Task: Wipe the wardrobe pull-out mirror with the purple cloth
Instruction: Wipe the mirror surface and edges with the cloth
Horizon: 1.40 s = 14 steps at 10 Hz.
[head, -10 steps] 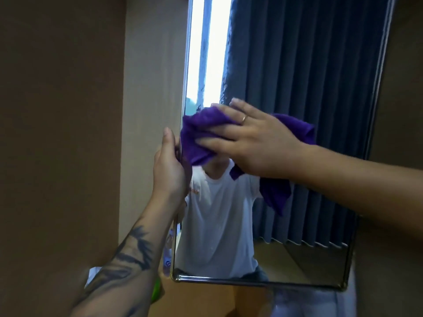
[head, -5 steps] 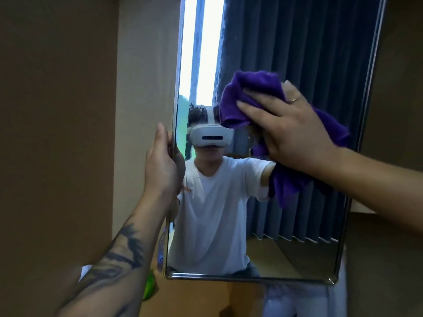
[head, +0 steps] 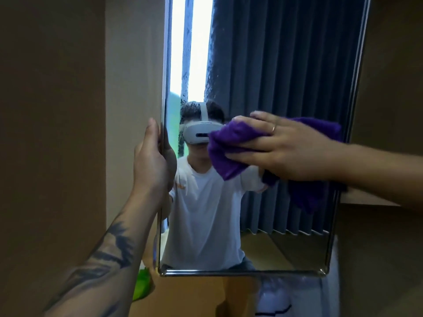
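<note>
The tall pull-out mirror (head: pixel 274 65) with a thin metal frame stands in front of me, reflecting a window, dark blue curtains and a person in a white shirt. My left hand (head: pixel 152 161) grips the mirror's left edge at mid height. My right hand (head: pixel 279 147) presses the bunched purple cloth (head: pixel 231 147) flat against the glass at the middle, fingers spread over it. Part of the cloth hangs below my wrist near the right frame.
Brown wardrobe panels (head: pixel 52 133) close in on the left and right (head: pixel 389 88) of the mirror. A green object (head: pixel 142 287) sits low behind my left forearm. Something white (head: pixel 274 298) lies below the mirror's bottom edge.
My right hand swept the cloth from the left edge up to the upper middle, then down and slightly right across the glass. My left hand stays on the mirror's left edge.
</note>
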Available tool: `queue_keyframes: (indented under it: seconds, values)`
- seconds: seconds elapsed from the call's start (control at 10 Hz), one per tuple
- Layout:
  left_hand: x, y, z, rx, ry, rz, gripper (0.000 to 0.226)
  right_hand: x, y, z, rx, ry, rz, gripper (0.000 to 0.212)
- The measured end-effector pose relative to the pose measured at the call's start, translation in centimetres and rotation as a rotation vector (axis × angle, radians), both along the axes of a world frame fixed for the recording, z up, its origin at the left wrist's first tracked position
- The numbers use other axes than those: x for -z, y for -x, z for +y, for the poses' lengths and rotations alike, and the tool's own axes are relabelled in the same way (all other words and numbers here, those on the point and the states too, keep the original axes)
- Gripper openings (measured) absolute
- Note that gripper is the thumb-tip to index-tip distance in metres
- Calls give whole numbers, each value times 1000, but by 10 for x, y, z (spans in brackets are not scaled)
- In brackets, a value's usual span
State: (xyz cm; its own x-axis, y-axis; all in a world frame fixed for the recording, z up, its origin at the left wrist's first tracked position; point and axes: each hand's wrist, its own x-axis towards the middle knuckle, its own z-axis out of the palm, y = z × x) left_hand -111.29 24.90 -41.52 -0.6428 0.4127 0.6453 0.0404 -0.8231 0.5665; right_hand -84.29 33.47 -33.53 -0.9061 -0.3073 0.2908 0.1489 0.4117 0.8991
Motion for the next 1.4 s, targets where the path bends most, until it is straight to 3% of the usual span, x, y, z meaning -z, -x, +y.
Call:
queue_keyframes:
  seconds: [0.1,0.2,0.3,0.4,0.5,0.6,0.7,0.8,0.9,1.0,1.1,1.2,1.3,1.4]
  values:
    - [-3,-6,-4,-5,-11,-15,48,-33,-6,7,4,87,228,55]
    - [-4,-14,-12,-30,55,20,56,-12,6,3,-28,224,498,48]
    - [-2,-24,-18,-27,12,-13,41,20,-2,3,-21,28,61,57]
    - [-4,-18,-16,-38,32,15,31,-8,-22,13,-65,-28,-100,63]
    - [-6,-17,-18,-53,14,-6,38,-1,-22,19,-54,150,291,51]
    - [-4,-20,-18,-9,-44,-20,36,31,-18,21,-64,109,284,62]
    - [-4,-22,-19,-15,-51,-8,38,12,-40,30,-89,-40,-30,65]
    - [-6,-26,-22,-35,-50,-14,37,-7,-48,35,-54,121,289,52]
    - [-6,-30,-23,-39,-60,-17,39,28,-42,32,-29,153,425,49]
    - [-4,-30,-24,-60,-38,-18,38,25,-62,38,-38,-31,-56,53]
    - [-7,-32,-26,-62,-38,-33,37,-5,-71,46,3,-17,46,61]
    - [-9,-37,-28,-59,-62,-15,51,21,-63,41,13,93,322,68]
    - [-8,-37,-32,-40,-57,7,44,55,-60,39,-33,48,165,64]
    - [-7,-35,-33,-9,-46,-13,36,35,-77,54,-22,-40,22,56]
